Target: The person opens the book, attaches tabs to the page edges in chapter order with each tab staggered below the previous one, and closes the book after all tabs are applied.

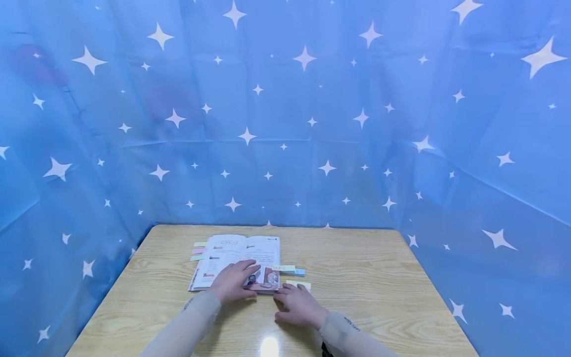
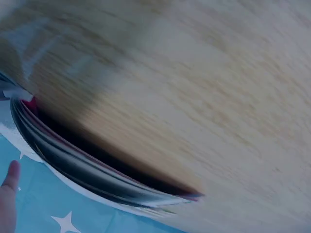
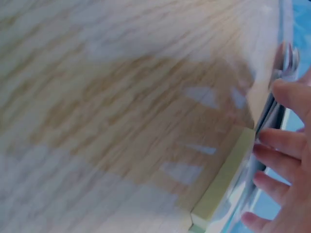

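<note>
An open book [image 1: 223, 263] with printed text and pictures lies on the table. My left hand [image 1: 234, 281] rests over its lower middle, fingers spread across the pages and thumb near the bottom edge. My right hand [image 1: 298, 303] is at the lower right corner, fingertips right at the book's edge. In the left wrist view the book [image 2: 97, 170] shows edge-on, with one fingertip [image 2: 13, 170] at the far left. The right wrist view has the fingers of my right hand [image 3: 286, 160] loosely bent along the book's edge, beside a pale yellow strip [image 3: 226, 179].
Coloured sticky tabs [image 1: 198, 251] stick out on the book's left side, and yellow and blue tabs [image 1: 300, 272] on its right. The wood-grain table [image 1: 366, 277] extends to both sides. A blue curtain [image 1: 285, 99] with white stars surrounds it.
</note>
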The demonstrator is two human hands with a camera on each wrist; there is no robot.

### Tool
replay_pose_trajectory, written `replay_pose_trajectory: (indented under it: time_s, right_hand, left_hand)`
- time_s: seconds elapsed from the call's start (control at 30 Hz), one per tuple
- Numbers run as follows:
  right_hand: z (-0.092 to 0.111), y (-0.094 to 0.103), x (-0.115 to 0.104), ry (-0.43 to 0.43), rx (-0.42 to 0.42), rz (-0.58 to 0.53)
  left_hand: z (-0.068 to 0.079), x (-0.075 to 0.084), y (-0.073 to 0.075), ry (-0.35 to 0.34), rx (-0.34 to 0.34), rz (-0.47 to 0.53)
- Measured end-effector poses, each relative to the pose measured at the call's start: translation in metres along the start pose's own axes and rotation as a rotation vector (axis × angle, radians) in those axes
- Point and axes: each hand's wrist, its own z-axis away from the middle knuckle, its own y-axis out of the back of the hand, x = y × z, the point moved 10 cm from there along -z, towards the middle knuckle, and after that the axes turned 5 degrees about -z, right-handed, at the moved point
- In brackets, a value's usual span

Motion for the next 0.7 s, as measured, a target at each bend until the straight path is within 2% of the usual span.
replay_pose_trajectory:
  time_s: [0.07, 0.2, 0.3, 0.37, 0.47, 0.57, 0.7]
  right_hand:
    - [0.001, 0.002, 0.002, -0.011, 0.003, -0.004]
    - [0.002, 0.008, 0.006, -0.020, 0.022, -0.015]
    - [0.000, 0.014, 0.004, 0.003, 0.050, -0.012]
    - [-0.002, 0.019, 0.002, 0.025, 0.076, -0.017]
    - [-0.003, 0.026, -0.002, 0.067, 0.128, -0.026]
    - [-0.004, 0.032, -0.005, 0.095, 0.171, -0.043]
    - [-0.007, 0.036, -0.009, 0.099, 0.188, -0.071]
  left_hand:
    - [-0.001, 0.002, -0.003, -0.004, -0.011, 0.011]
    - [-0.006, 0.008, -0.004, -0.032, 0.021, 0.002]
    - [-0.008, 0.008, 0.000, -0.040, 0.044, -0.014]
    - [-0.010, 0.008, 0.004, -0.034, 0.060, 0.014]
    - [-0.014, 0.008, 0.013, -0.005, 0.075, 0.117]
    - [-0.018, 0.006, 0.021, 0.062, 0.068, 0.250]
    - [-0.024, 0.002, 0.026, 0.153, 0.033, 0.380]
